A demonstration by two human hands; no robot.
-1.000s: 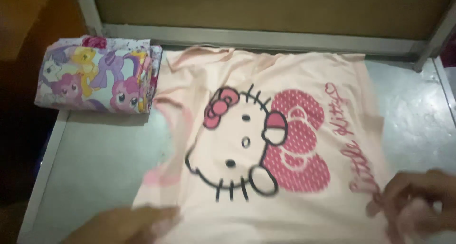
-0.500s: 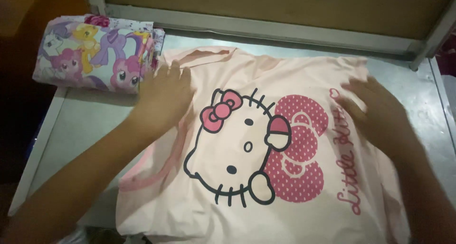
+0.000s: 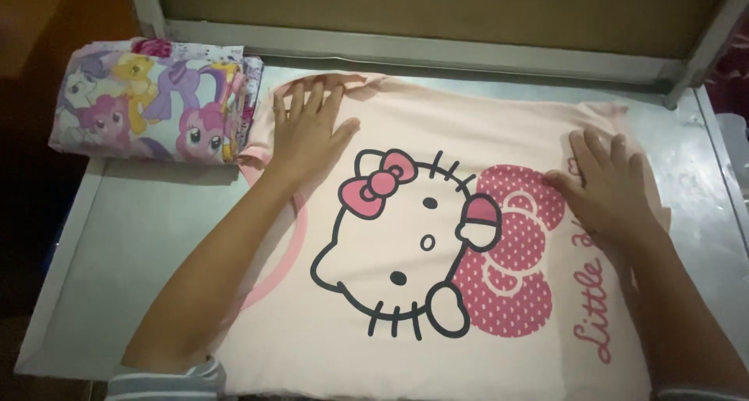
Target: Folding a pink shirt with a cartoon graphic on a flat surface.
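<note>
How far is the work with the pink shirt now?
Done: one folded cartoon-print cloth sits at the table's far left corner. In hand: the pink shirt lies spread, print up, left hand and right hand flat on it. Left: no fold shows in it yet.

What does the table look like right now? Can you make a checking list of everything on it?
Surface: grey metal table, dull and scuffed.
Job's things: pale pink shirt with a cartoon cat and pink dotted bow, spread flat, print up.
Clutter: folded cartoon-pony cloth at the far left corner, beside the shirt.
Hands: left hand and right hand lie flat, fingers spread, on the shirt's far part.
Cables: nothing seen.
Surroundings: metal frame with a brown board behind it.
</note>
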